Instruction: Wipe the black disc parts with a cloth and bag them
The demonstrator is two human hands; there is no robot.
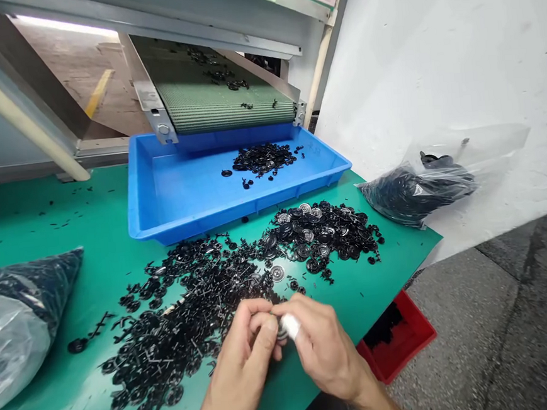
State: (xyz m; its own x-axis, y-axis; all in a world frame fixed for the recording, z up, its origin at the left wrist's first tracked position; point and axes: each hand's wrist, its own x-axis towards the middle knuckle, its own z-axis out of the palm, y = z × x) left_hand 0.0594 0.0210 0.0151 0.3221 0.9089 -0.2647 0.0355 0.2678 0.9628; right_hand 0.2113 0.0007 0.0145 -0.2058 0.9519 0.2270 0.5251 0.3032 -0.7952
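The left hand (247, 353) pinches a small, shiny, dark round part (281, 329) that looks like plastic, just over the near edge of the flat green bench (340, 304). The right hand (326, 345), with a white wrap (291, 325) on one tip, bends its fingers in beside it; blur hides if they grip too. The part is likely light, stiff and a bit slippery. Its round rim seems best to hold.

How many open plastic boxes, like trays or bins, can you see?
2: a blue tray on the green table, under the conveyor belt's near end, and a red bin below the table's right edge. More could be hidden underneath.
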